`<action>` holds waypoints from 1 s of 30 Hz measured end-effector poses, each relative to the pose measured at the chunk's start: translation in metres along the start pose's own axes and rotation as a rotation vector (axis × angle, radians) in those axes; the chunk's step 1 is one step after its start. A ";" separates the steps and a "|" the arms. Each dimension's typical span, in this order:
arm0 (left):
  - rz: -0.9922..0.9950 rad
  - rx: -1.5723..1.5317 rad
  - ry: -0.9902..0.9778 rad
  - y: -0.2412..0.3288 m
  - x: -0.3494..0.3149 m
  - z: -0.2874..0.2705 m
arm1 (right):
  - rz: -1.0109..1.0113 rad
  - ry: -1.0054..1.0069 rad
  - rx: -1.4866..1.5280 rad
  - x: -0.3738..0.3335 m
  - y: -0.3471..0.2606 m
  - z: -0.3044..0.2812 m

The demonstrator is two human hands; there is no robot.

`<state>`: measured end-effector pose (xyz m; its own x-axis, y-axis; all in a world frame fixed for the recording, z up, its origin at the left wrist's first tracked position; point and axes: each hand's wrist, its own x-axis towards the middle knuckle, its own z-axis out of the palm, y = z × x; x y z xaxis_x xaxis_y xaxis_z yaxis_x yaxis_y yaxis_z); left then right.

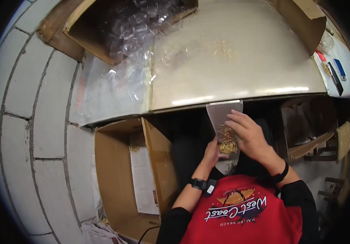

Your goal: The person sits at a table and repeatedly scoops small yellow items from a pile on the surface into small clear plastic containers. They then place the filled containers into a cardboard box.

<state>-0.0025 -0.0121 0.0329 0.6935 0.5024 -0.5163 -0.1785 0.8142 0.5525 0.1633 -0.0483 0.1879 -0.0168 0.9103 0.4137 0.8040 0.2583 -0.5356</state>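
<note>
A narrow grey chute (222,116) slopes from the table's front edge down toward my lap. Small thin gold-coloured metal pieces (226,132) are scattered on its lower part. At its lower end a dense heap of the same pieces sits in what looks like a small clear plastic box (227,147). My left hand (212,153) is closed around the box's left side, thumb and fingers partly hidden. Over the right edge of the chute is my right hand (249,134), fingers stretched out and apart, nothing seen in them. The palm is hidden.
A cardboard box (89,20) of clear plastic boxes (132,30) lies at the table's back left. More gold pieces (223,48) lie on the tabletop (240,75). An open cardboard box (158,158) stands left of my lap. At right are a blue item (339,69) and another carton (311,148).
</note>
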 end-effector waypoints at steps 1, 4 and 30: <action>-0.018 -0.007 0.007 0.005 0.001 0.002 | 0.052 -0.030 0.085 -0.009 0.006 -0.004; 0.051 0.031 0.013 0.000 -0.004 0.004 | 0.200 -0.106 0.273 -0.037 0.019 -0.004; 0.163 0.206 -0.064 0.076 -0.065 0.062 | 0.050 0.172 0.415 -0.037 -0.007 0.004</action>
<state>-0.0178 -0.0006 0.1490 0.7114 0.5969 -0.3710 -0.1501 0.6448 0.7495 0.1565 -0.0824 0.1735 0.1428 0.8670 0.4775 0.4940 0.3556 -0.7934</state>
